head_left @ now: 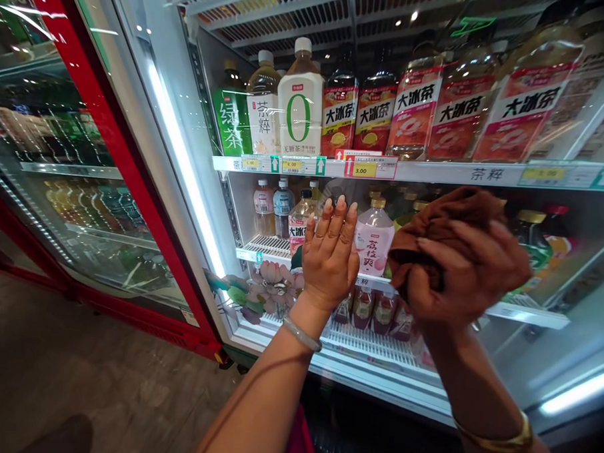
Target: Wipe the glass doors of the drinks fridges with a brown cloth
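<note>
1. Brown cloth (447, 216) is sitting bunched in the right hand (473, 271), whose fingers are curling around it; it is showing just below the upper shelf's front edge (434, 172), toward the right side of the cooler (198, 182).
2. The left hand (331, 254) is gripping nothing: its fingers are extending upward and its palm is facing the glass (334, 188), apparently bracing there, left of the cloth.
3. Wiping the glass is seemingly forming the step in hand, though whether the cloth is touching it, I cannot tell.
4. The next move is probably calling for steady, flat pressure from the cloth, with the flower decal (274, 282) marking the lower left corner.
</note>
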Available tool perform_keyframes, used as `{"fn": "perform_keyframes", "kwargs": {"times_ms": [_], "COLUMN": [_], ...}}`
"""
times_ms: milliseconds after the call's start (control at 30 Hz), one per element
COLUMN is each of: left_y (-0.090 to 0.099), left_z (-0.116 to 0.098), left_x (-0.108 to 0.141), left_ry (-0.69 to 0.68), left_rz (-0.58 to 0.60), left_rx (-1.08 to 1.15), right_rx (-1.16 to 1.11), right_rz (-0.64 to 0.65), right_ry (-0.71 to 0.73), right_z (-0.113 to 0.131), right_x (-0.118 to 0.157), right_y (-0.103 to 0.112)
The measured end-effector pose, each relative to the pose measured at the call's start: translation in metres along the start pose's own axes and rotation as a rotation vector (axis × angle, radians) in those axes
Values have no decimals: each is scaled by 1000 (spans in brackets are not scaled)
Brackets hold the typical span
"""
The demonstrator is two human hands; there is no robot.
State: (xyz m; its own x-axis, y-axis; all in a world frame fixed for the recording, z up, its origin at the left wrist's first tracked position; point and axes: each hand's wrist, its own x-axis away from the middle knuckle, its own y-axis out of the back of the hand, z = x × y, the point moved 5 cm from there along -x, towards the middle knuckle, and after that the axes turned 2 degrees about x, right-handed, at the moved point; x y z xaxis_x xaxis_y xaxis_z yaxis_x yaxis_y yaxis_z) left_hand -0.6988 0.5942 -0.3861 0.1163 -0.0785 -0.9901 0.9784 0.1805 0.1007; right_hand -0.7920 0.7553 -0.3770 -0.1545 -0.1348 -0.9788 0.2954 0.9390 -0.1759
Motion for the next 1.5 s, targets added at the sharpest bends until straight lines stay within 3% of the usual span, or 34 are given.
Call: {"fn": "perform_keyframes", "kwargs": {"times_ms": [167, 233, 333, 467, 533, 667, 800, 900, 1000, 1067, 1167, 1300, 1367, 1433, 1500], "left_y": [1, 2, 2, -4, -10, -21, -23, -24, -29, -35, -42, -47, -46, -47, -48], "left_z": [2, 2, 0, -17, -30, -44, -51, -64, -81, -89, -93, -91, -90, -90, -89], "left_x": [-1, -2, -4, 0, 4, 9, 5, -1, -3, -3, -3, -3, -2, -2, -1], "left_ry": [-12, -20, 9, 80, 57, 45, 35, 3, -28, -22, -5, -24, -39, -35, -19], "left_rz": [-50, -72, -6, 56, 65, 65, 70, 86, 100, 97, 74, 41, 22, 30, 59], "left_rx": [-17, -22, -22, -19, -10, -29, 11, 43, 93, 106, 80, 79, 84, 93, 108], "right_rx": [-101, -103, -117, 8, 66, 31, -76, -40, 60, 109, 160, 34, -24, -36, 11], "right_rz": [143, 185, 175, 37, -23, -3, 91, 137, 38, 6, 51, 86, 124, 166, 173], "right_ry": [80, 124, 172, 69, 36, 1, 118, 167, 32, -87, -123, 3, 95, 190, 176], "right_z": [52, 58, 34, -28, -41, -19, 4, -22, -69, -89, -78, -35, -27, -33, -56], "right_x": [36, 40, 28, 1, -4, 9, 21, 10, -10, -16, -11, 12, 18, 17, 8], "right_y": [-20, -21, -12, 11, 18, 10, 2, 17, 45, 58, 56, 36, 32, 36, 47]}}
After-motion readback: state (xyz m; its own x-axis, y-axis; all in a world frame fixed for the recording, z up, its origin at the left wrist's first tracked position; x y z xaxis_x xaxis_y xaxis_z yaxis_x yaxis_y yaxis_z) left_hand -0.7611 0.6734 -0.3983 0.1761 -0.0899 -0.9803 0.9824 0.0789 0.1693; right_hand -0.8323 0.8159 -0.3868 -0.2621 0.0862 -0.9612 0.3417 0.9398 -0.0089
